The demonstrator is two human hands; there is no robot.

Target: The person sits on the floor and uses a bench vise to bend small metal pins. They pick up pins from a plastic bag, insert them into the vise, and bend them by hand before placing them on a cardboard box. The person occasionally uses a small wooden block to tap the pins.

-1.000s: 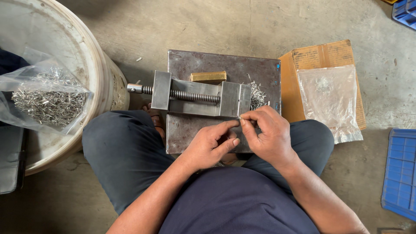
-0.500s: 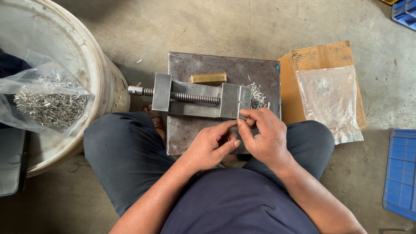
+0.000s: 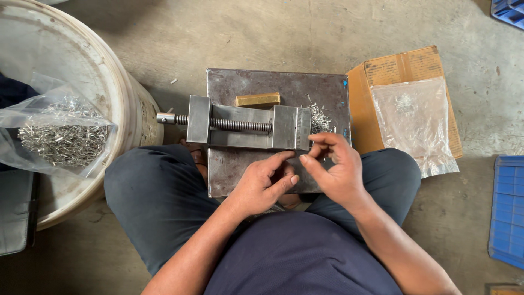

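Observation:
I sit on the floor with a dark steel plate [image 3: 240,87] in front of my knees. A small steel vise [image 3: 245,128] lies on it, its screw pointing left. Behind the vise rests a brass block [image 3: 257,100], and a little heap of thin metal pins [image 3: 319,117] lies at the vise's right end. My right hand [image 3: 338,172] hovers by that end, thumb and fingertips pinched together, seemingly on a tiny pin. My left hand [image 3: 265,186] is curled just left of it, fingertips nearly touching the right thumb; whatever it holds is hidden.
A large white bucket [image 3: 117,93] stands at the left, with a clear bag of metal pins [image 3: 60,136] resting on it. At the right a cardboard box [image 3: 404,65] carries a nearly empty clear bag [image 3: 415,120]. Blue crates [image 3: 507,207] sit at the right edge.
My hands have drawn a little apart; the right fingers lifted toward the vise's right end while the left hand dropped slightly back.

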